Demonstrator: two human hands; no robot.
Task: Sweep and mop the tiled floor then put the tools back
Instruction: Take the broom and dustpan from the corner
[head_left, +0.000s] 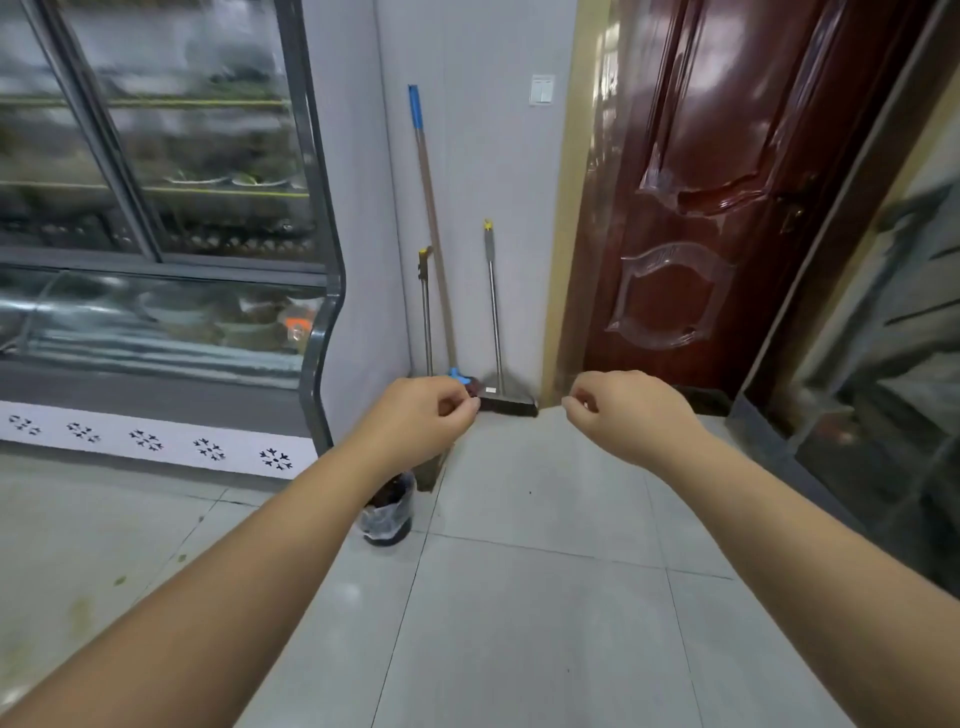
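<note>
Three tools lean upright in the wall corner ahead. A mop (430, 208) has a long wooden shaft with a blue grip on top. Beside it stands a broom (494, 312) with a metal handle and dark bristles on the floor. A shorter metal handle (426, 312), probably a dustpan's, stands left of the mop. My left hand (421, 415) and my right hand (623, 415) reach forward over the pale floor tiles (519, 597), fingers loosely curled, holding nothing. Both hands are short of the tools; the left one hides the mop's head and the dustpan's base.
A glass display fridge (156, 234) fills the left side. A small bin with a plastic liner (389, 512) stands on the floor below my left forearm. A dark red door (701, 208) is at the right, with a dark glass panel (883, 364) beyond it.
</note>
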